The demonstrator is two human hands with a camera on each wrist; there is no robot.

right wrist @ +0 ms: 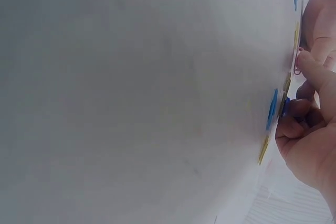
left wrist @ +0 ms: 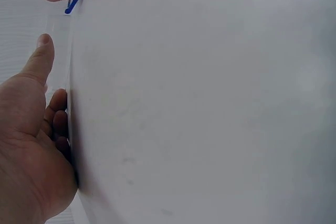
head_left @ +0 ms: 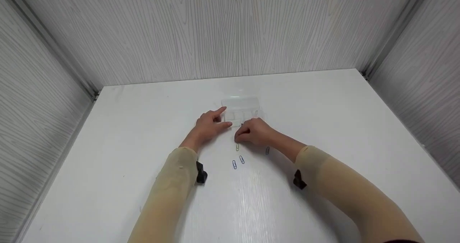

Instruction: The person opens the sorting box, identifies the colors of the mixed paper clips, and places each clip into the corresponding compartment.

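A clear plastic box [head_left: 233,117] with compartments stands beyond the hands, its lid [head_left: 240,102] raised at the far side. My left hand [head_left: 210,125] is at the box's left edge, with thumb and index finger spread apart along it. In front of the box, my right hand [head_left: 257,132] pinches a pink paper clip [right wrist: 297,70] between thumb and fingertip, low over the table. A yellowish paper clip [head_left: 237,147] lies just below those fingertips. Near the curled fingers of that hand shows a dark blue paper clip [right wrist: 285,106].
Two blue paper clips [head_left: 238,161] lie side by side nearer me on the white table [head_left: 125,156]. Another dark clip [head_left: 267,150] is under the right wrist. One clip [head_left: 256,112] shows at the box's right end. Wood-grain panels [head_left: 215,31] enclose the back and sides.
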